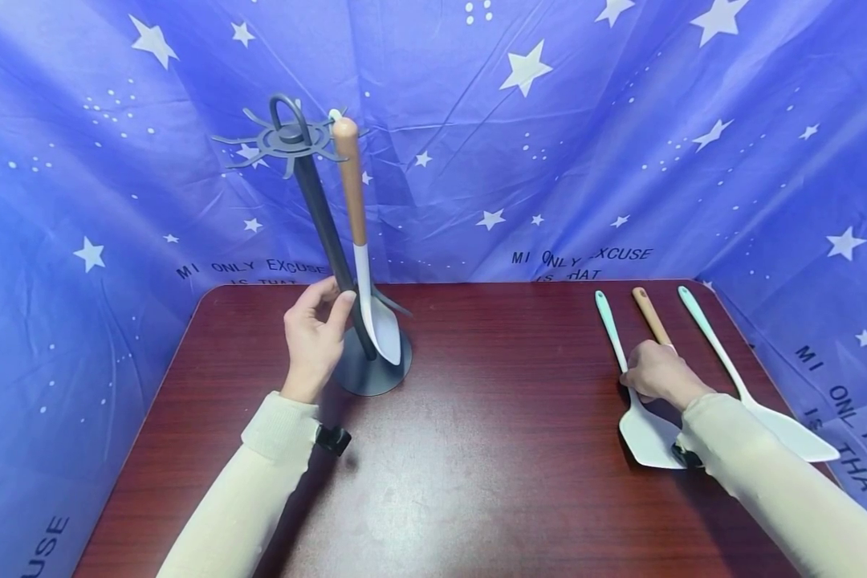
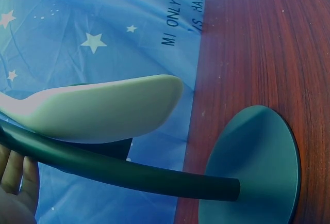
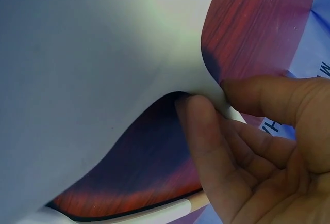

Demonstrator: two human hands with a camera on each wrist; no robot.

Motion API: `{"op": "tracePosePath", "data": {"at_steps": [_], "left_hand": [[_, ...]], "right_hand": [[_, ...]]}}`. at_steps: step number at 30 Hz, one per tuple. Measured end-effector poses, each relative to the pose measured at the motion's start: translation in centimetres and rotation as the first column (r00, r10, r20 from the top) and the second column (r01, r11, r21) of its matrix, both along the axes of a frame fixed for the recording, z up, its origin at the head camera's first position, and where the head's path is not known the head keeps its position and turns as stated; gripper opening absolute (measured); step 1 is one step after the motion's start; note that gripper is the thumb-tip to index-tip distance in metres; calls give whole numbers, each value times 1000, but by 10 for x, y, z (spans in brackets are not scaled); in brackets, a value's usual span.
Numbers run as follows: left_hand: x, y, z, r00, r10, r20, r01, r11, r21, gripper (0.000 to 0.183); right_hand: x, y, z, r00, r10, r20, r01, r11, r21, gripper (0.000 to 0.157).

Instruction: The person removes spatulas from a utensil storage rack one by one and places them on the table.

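Note:
My left hand (image 1: 314, 345) holds the post of a dark grey utensil rack (image 1: 323, 225), thumb on the near side; the left wrist view shows its fingers (image 2: 30, 182) against the tube. From a hook of the rack hangs a spatula (image 1: 352, 185) with a brown handle and white head. On the right, my right hand (image 1: 661, 373) pinches the neck of a white turner (image 1: 650, 445) with a mint-green handle. Its broad blade fills much of the right wrist view. Beneath that hand, a brown-handled utensil (image 1: 650, 313) is partly hidden.
Another mint-handled turner (image 1: 787, 433) lies at the table's right edge, partly under my right forearm. The rack's round base (image 1: 357, 381) stands on the dark red wooden table (image 1: 477, 449). A blue star-printed cloth (image 1: 441, 201) hangs behind and along both sides.

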State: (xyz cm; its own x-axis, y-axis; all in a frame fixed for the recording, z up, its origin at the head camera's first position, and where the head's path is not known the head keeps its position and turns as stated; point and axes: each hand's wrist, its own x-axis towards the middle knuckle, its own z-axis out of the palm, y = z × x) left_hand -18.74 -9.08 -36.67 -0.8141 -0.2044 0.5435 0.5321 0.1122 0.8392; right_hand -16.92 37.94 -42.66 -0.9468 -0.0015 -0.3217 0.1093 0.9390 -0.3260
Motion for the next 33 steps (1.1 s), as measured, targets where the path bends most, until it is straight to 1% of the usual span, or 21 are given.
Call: {"op": "tracePosePath", "data": {"at_steps": [11, 15, 17, 19, 22, 26, 33], "left_hand": [[-1, 0, -2, 1000, -6, -3, 6, 1000, 3, 20], [-1, 0, -2, 1000, -6, -2, 6, 1000, 8, 19], [0, -1, -2, 1000, 4, -11, -4, 1000, -1, 19], [0, -2, -2, 1000, 12, -21, -12, 1000, -9, 18], [0, -1, -1, 999, 19, -26, -19, 999, -26, 18], [-1, 0, 0, 1000, 5, -19, -5, 1000, -17, 19], [-1, 0, -1, 1000, -4, -24, 4, 1000, -6, 18]], "right_hand": [[-2, 1, -1, 1000, -3, 16, 3, 1000, 23, 22], [-3, 0, -1, 1000, -9, 23, 9, 1000, 22, 17], [-4, -1, 0, 1000, -6, 25, 5, 1000, 24, 15], [-5, -2, 2, 1000, -4, 30, 4, 1000, 22, 15], [-6, -2, 8, 999, -12, 30, 11, 999, 36, 20], [-6, -2, 18, 999, -36, 19, 35, 999, 34, 23], [-3, -13, 32, 997, -19, -74, 18, 1000, -19, 25]]}}
